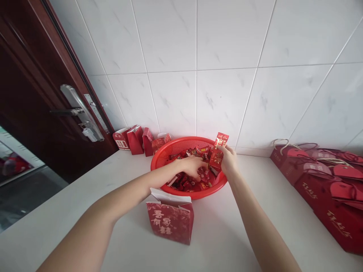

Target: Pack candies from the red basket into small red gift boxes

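Note:
A red plastic basket [193,195] on the white table holds many red-wrapped sweets [184,183]. My left hand [194,167] reaches in among them, fingers spread and bent down over the wrappers; whether it grips one is hard to tell. At the basket's right rim, my right hand [229,159] pinches a red packet with gold print [216,158], held upright. In front of the basket stands a red paper box [170,223] with white characters, its top open.
Several small red boxes [135,139] stand by the wall, left of the basket. Red gift bags with rope handles [320,189] fill the table's right side. A dark red door [36,75] with a metal handle is at the left. White tiles cover the wall.

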### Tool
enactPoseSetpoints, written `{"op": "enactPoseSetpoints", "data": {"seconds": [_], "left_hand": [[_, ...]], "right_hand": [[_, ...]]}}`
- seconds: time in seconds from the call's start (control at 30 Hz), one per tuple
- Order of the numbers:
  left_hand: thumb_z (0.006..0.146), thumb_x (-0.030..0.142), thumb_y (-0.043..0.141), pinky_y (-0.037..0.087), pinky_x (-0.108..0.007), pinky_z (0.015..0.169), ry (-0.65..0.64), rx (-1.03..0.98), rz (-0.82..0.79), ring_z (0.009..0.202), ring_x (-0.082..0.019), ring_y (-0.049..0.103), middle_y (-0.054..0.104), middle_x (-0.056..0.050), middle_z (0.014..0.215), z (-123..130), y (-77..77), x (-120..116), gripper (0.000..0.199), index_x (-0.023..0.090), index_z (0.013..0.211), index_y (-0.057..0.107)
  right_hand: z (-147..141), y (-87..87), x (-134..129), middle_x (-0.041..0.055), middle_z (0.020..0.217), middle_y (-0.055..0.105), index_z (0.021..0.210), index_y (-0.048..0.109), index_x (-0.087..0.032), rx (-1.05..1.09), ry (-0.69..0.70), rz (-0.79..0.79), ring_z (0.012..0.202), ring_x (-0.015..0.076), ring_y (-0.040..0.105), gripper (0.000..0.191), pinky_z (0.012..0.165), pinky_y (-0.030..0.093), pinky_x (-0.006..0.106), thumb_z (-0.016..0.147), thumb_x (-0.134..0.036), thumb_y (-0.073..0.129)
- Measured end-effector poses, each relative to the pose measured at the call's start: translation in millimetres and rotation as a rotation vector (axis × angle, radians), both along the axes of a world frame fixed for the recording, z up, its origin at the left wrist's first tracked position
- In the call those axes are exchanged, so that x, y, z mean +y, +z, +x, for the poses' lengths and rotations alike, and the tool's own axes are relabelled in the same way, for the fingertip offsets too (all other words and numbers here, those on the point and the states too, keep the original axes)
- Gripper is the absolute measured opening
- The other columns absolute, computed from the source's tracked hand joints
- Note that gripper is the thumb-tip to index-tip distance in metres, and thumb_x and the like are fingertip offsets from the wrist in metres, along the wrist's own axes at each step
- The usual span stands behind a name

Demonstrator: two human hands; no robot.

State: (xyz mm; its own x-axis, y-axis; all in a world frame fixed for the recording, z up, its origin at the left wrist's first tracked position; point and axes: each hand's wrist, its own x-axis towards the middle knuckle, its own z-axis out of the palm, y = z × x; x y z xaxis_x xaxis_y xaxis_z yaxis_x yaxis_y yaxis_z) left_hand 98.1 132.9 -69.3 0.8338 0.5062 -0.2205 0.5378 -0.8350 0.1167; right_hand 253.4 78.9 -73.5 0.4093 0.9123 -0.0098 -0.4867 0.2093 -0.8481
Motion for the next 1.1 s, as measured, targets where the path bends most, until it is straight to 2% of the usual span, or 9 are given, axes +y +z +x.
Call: {"op": "enactPoseSetpoints", "data": {"seconds": [0.07, 0.23, 0.4, 0.5, 0.6, 0.7, 0.8, 0.97, 1.1], "left_hand": [[0.068, 0.033, 0.081, 0.052, -0.033, 0.084, 0.062, -0.04, -0.041, 0.102, -0.03, 0.07, 0.072, -0.008, 0.119, -4.6, 1.6, 4.7, 0.06, 0.024, 0.126, 0.07], [0.068, 0.019, 0.077, 0.053, -0.029, 0.086, 0.121, -0.189, -0.141, 0.104, -0.027, 0.072, 0.076, -0.006, 0.12, -15.6, 3.4, 16.4, 0.057, 0.021, 0.125, 0.071], [0.068, 0.008, 0.067, 0.055, -0.032, 0.093, 0.213, -0.479, -0.18, 0.109, -0.026, 0.073, 0.078, -0.006, 0.118, -26.0, 3.3, 29.9, 0.05, 0.019, 0.115, 0.077], [0.069, 0.008, 0.066, 0.056, -0.033, 0.092, 0.277, -0.647, -0.226, 0.107, -0.025, 0.073, 0.08, -0.006, 0.114, -30.1, 1.5, 37.4, 0.042, 0.019, 0.108, 0.079], [0.071, 0.014, 0.071, 0.056, -0.034, 0.089, 0.335, -0.756, -0.219, 0.101, -0.026, 0.073, 0.081, -0.005, 0.106, -31.8, -1.1, 43.2, 0.026, 0.018, 0.095, 0.079], [0.074, 0.026, 0.076, 0.056, -0.035, 0.082, 0.356, -0.812, -0.209, 0.09, -0.026, 0.073, 0.08, -0.005, 0.091, -32.5, -3.6, 47.5, 0.014, 0.017, 0.085, 0.078], [0.073, 0.037, 0.08, 0.055, -0.035, 0.08, 0.368, -0.859, -0.222, 0.086, -0.026, 0.071, 0.078, -0.005, 0.085, -33.1, -4.7, 49.9, 0.023, 0.016, 0.081, 0.075], [0.076, 0.037, 0.074, 0.053, -0.034, 0.079, 0.344, -0.812, -0.239, 0.087, -0.025, 0.07, 0.078, -0.006, 0.089, -33.3, -1.1, 47.4, 0.022, 0.016, 0.082, 0.074], [0.083, 0.035, 0.069, 0.054, -0.033, 0.082, 0.308, -0.72, -0.196, 0.092, -0.025, 0.071, 0.08, -0.006, 0.099, -32.8, 1.9, 41.4, 0.021, 0.017, 0.09, 0.076]], "right_hand": [[-0.5, 0.7, -0.7, -0.0019, 0.057, 0.069, 0.065, 0.064, -0.021, 0.002, -0.001, -0.002, 0.05, 0.0175, 0.064, 0.012, 0.045, 0.05, 0.026, 0.057, -0.025, 0.072], [-1.8, 1.7, -1.1, -0.0019, 0.058, 0.07, 0.065, 0.064, -0.022, 0.008, -0.005, 0.001, 0.05, 0.0175, 0.065, 0.011, 0.045, 0.051, 0.026, 0.057, -0.024, 0.072], [-1.3, 3.1, -2.8, -0.0019, 0.059, 0.071, 0.065, 0.063, -0.022, -0.001, 0.001, -0.01, 0.051, 0.0175, 0.065, 0.011, 0.047, 0.053, 0.026, 0.059, -0.023, 0.071], [-0.9, 3.7, -4.3, -0.0014, 0.059, 0.071, 0.067, 0.064, -0.022, -0.013, 0.013, -0.017, 0.05, 0.0179, 0.066, 0.01, 0.046, 0.052, 0.026, 0.06, -0.022, 0.071], [-0.9, 4.4, -5.0, -0.0009, 0.059, 0.071, 0.068, 0.064, -0.022, -0.016, 0.022, -0.02, 0.051, 0.0182, 0.066, 0.009, 0.046, 0.053, 0.027, 0.062, -0.022, 0.071], [-1.3, 5.6, -5.0, -0.0011, 0.057, 0.07, 0.068, 0.065, -0.021, -0.013, 0.023, -0.026, 0.049, 0.0178, 0.065, 0.008, 0.045, 0.052, 0.026, 0.062, -0.021, 0.07], [-1.8, 6.5, -4.6, -0.0011, 0.058, 0.07, 0.066, 0.064, -0.021, -0.01, 0.024, -0.028, 0.048, 0.017, 0.064, 0.007, 0.045, 0.053, 0.026, 0.061, -0.021, 0.069], [-1.0, 5.2, -4.3, -0.0007, 0.06, 0.07, 0.066, 0.064, -0.02, -0.018, 0.031, -0.03, 0.05, 0.0165, 0.063, 0.006, 0.047, 0.054, 0.027, 0.063, -0.02, 0.069], [0.0, 3.0, -3.5, -0.0002, 0.062, 0.071, 0.069, 0.066, -0.02, -0.023, 0.031, -0.033, 0.051, 0.0168, 0.064, 0.004, 0.047, 0.054, 0.027, 0.066, -0.019, 0.069]]}}
